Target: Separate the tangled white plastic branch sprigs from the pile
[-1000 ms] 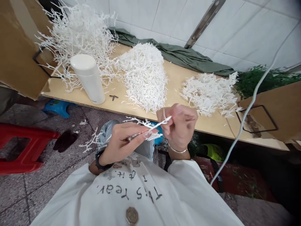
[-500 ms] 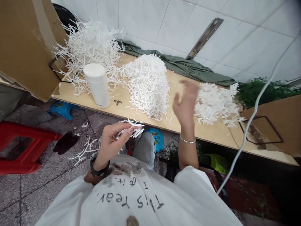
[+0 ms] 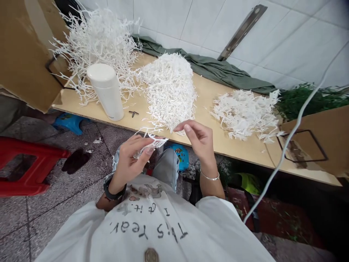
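Note:
My left hand (image 3: 131, 158), with a dark band on its wrist, is closed around a small bunch of white branched plastic sprigs (image 3: 158, 142). Its thumb presses them against the fingers just off the bench's front edge. My right hand (image 3: 200, 140) is close to the front tip of the middle heap of short white pieces (image 3: 171, 94). Thumb and forefinger are drawn together there, and whatever may be between them is too small to make out. A looser heap of white sprigs (image 3: 245, 114) lies to the right, and a tall tangle of white branches (image 3: 100, 43) to the left.
A white lidded bottle (image 3: 107, 96) stands on the wooden bench (image 3: 207, 105) beside several small dark pieces (image 3: 133, 113). Cardboard (image 3: 24, 54) rises at the left, and a white cable (image 3: 297, 120) crosses the right side. A red stool (image 3: 29, 163) is on the floor.
My right hand has moved left and down from beside the right heap to the middle heap's front tip, its fingers drawing together. My left hand still grips the sprigs. The view has shifted slightly.

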Available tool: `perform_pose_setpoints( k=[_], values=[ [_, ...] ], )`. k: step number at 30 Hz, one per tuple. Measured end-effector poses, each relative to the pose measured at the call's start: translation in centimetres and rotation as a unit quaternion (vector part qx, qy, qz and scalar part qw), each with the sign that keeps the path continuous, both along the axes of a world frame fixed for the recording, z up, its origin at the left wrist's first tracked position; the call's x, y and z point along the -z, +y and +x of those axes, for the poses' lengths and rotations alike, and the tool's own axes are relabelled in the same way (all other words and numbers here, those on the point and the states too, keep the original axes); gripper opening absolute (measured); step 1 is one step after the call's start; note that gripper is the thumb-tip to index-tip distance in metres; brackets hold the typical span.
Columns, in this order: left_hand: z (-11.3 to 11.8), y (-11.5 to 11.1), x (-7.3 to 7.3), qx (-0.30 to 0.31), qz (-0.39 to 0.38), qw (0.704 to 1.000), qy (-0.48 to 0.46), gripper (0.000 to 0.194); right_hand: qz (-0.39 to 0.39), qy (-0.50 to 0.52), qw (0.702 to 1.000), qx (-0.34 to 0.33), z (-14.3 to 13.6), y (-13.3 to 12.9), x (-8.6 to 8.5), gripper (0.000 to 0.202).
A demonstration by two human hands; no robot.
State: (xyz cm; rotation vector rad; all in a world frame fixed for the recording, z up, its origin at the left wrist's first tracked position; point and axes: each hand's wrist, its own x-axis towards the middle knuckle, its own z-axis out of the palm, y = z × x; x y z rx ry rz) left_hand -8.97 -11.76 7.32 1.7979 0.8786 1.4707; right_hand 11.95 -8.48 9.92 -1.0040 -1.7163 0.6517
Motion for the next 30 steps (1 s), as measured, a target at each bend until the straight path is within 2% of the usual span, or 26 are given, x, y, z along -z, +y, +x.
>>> perform_pose_setpoints(
  k=[3, 5, 9, 11, 13, 17, 20, 22, 24, 27, 28, 30],
  values=[
    [0.1, 0.2, 0.5, 0.068, -0.124, 0.986, -0.085, 0.059, 0.024, -0.037, 0.998, -0.055, -0.9, -1.5, 0.2, 0.020],
    [0.2, 0.5, 0.7, 0.086, -0.201, 0.969, -0.119, 0.067, 0.045, -0.075, 0.995, -0.056, -1.6, -2.1, 0.4, 0.019],
    [0.4, 1.0, 0.9, 0.072, -0.213, 0.973, -0.059, 0.046, 0.011, -0.079, 0.997, -0.015, -2.2, -2.0, 0.8, 0.018],
    [0.5, 1.1, 0.9, 0.067, -0.193, 0.979, -0.027, 0.043, -0.020, -0.067, 0.998, 0.008, -2.1, -1.5, 1.0, 0.016],
    [0.7, 1.2, 1.0, 0.064, -0.180, 0.981, -0.022, 0.038, -0.040, -0.069, 0.997, 0.001, -1.9, -1.0, 1.1, 0.014],
    [1.3, 1.2, 0.9, 0.049, -0.186, 0.980, -0.042, 0.030, -0.089, -0.060, 0.990, -0.088, -1.7, -0.6, 1.4, 0.015],
    [1.8, 0.9, 0.4, 0.052, -0.231, 0.966, -0.101, 0.025, -0.151, 0.025, 0.977, -0.146, -1.7, -0.7, 1.5, 0.022],
    [2.1, 0.5, 0.0, 0.100, -0.287, 0.940, -0.155, 0.019, -0.204, 0.135, 0.947, -0.210, -1.9, -0.9, 1.4, 0.029],
    [2.3, 0.1, -0.4, 0.169, -0.325, 0.908, -0.203, 0.015, -0.237, 0.240, 0.903, -0.266, -2.0, -1.3, 1.0, 0.035],
    [2.1, -0.4, -0.7, 0.243, -0.344, 0.876, -0.236, 0.012, -0.244, 0.276, 0.875, -0.314, -1.0, -1.7, -0.1, 0.043],
    [1.8, -0.5, -0.7, 0.243, -0.348, 0.874, -0.239, 0.011, -0.235, 0.262, 0.878, -0.323, 0.0, -1.8, -0.7, 0.047],
    [0.8, -0.7, -0.3, 0.197, -0.343, 0.889, -0.232, 0.012, -0.154, 0.253, 0.910, -0.290, 2.9, -1.6, -2.2, 0.054]
  ],
)
